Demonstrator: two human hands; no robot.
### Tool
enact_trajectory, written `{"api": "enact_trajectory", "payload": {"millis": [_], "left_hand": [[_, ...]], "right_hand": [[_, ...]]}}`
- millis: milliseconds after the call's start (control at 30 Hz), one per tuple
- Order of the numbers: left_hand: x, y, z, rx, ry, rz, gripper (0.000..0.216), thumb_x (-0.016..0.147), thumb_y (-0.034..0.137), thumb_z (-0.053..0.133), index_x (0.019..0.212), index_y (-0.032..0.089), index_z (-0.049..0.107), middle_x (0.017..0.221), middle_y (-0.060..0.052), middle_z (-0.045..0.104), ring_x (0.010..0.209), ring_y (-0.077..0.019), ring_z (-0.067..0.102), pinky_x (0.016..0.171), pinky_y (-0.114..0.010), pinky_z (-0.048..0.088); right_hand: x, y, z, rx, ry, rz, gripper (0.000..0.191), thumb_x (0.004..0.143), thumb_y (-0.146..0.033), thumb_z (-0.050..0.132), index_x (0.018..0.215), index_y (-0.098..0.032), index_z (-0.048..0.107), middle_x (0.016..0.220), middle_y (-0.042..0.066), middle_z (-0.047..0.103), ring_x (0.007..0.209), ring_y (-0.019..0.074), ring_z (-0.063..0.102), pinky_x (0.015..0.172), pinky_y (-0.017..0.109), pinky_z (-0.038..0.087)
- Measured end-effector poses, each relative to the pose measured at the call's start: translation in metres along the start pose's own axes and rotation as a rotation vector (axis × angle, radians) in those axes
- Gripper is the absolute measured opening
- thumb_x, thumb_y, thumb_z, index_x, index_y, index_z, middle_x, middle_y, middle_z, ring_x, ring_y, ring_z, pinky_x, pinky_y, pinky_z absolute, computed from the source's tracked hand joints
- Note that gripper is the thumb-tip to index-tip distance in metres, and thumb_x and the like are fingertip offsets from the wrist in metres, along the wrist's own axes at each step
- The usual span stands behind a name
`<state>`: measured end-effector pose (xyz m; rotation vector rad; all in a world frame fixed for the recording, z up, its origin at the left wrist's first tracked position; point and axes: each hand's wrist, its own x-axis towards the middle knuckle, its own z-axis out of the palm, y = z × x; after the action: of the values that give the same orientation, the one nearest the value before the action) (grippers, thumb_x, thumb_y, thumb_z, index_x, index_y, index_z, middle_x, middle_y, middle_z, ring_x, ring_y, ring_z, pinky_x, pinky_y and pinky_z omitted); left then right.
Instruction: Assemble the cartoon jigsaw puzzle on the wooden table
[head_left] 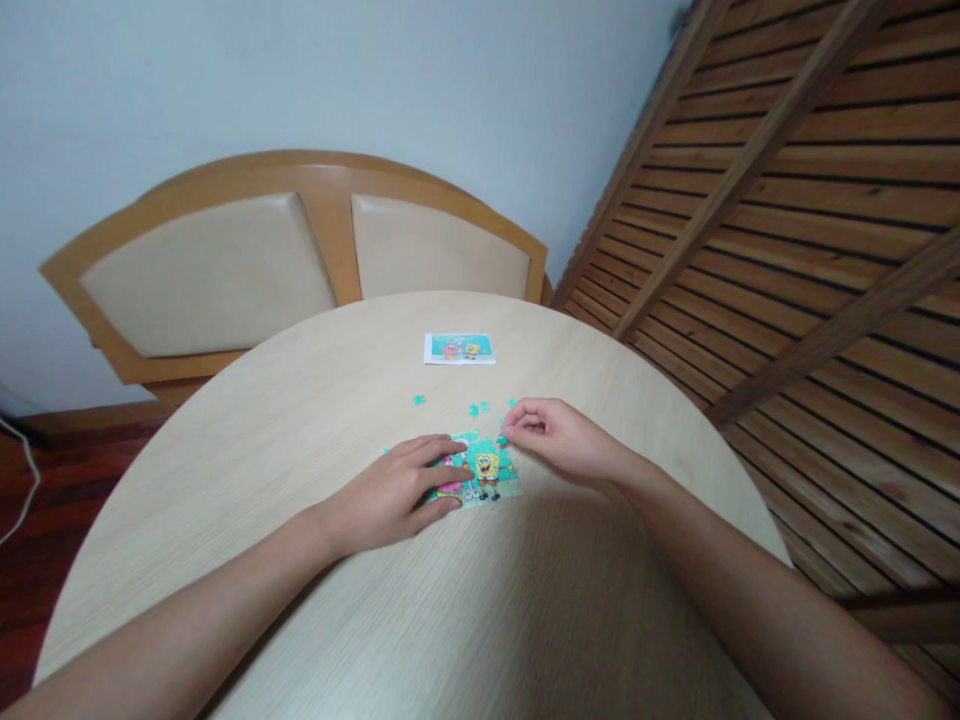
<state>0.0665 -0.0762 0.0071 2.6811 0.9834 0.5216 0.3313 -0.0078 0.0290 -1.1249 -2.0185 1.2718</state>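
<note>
A partly joined cartoon jigsaw puzzle [487,470] lies on the round table, showing a yellow square figure and a pink one on turquoise. My left hand [416,485] rests flat over its left part, fingers spread, covering some of the picture. At the puzzle's upper right edge, my right hand [551,435] pinches a small turquoise puzzle piece [502,438] between thumb and forefinger. Loose turquoise pieces lie just beyond the puzzle, among them one puzzle piece [419,399] standing apart to the left and another loose piece [474,410] nearer the middle.
Farther back on the pale wooden table [300,400] lies a reference picture card [461,348] with the same cartoon figures. A wide chair with a padded backrest [217,275] stands behind the table. Slatted wooden panelling [787,220] rises along the right side.
</note>
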Motion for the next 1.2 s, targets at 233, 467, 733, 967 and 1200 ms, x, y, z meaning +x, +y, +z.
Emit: {"api": "enact_trajectory", "payload": {"millis": [233,467,733,967,1200], "left_hand": [[-0.001,-0.001,0.000,0.022,0.005,-0.012,0.033,0.101,0.034,0.056,0.133,0.027,0.063,0.144,-0.010,0.056,0.135,-0.0305,0.052,0.112,-0.051,0.045],[-0.001,-0.002,0.000,0.028,0.027,-0.006,0.032,0.102,0.034,0.055,0.131,0.024,0.065,0.143,-0.012,0.057,0.134,-0.0304,0.053,0.111,-0.051,0.047],[-0.001,-0.002,0.001,0.009,0.032,-0.018,0.032,0.102,0.035,0.055,0.130,0.025,0.065,0.144,-0.012,0.057,0.134,-0.0302,0.053,0.111,-0.051,0.047],[-0.002,-0.003,0.001,0.022,0.034,-0.014,0.032,0.102,0.035,0.054,0.130,0.025,0.065,0.144,-0.012,0.058,0.134,-0.0300,0.054,0.111,-0.051,0.047],[-0.001,-0.001,-0.001,0.053,0.002,-0.026,0.033,0.103,0.036,0.052,0.131,0.024,0.064,0.145,-0.012,0.056,0.135,-0.0296,0.052,0.112,-0.050,0.046]], "right_hand": [[-0.003,-0.001,-0.009,-0.049,-0.080,0.063,0.025,0.078,-0.037,0.073,0.089,-0.014,0.071,0.074,0.003,0.070,0.069,0.0150,0.062,0.065,0.027,0.046],[-0.009,-0.005,-0.019,-0.207,-0.259,0.087,0.031,0.079,-0.037,0.069,0.094,-0.013,0.081,0.081,0.006,0.077,0.067,0.0159,0.061,0.060,0.026,0.042],[-0.010,-0.003,-0.018,-0.229,-0.288,0.059,0.028,0.079,-0.037,0.069,0.092,-0.016,0.081,0.078,0.003,0.076,0.066,0.0158,0.061,0.059,0.025,0.040],[-0.011,-0.002,-0.020,-0.223,-0.275,0.116,0.022,0.077,-0.036,0.070,0.082,-0.015,0.076,0.068,0.002,0.069,0.060,0.0137,0.057,0.053,0.023,0.037],[-0.014,-0.007,-0.022,-0.219,-0.290,0.169,0.021,0.076,-0.035,0.068,0.079,-0.014,0.072,0.063,0.000,0.064,0.055,0.0115,0.051,0.049,0.022,0.034]]}}
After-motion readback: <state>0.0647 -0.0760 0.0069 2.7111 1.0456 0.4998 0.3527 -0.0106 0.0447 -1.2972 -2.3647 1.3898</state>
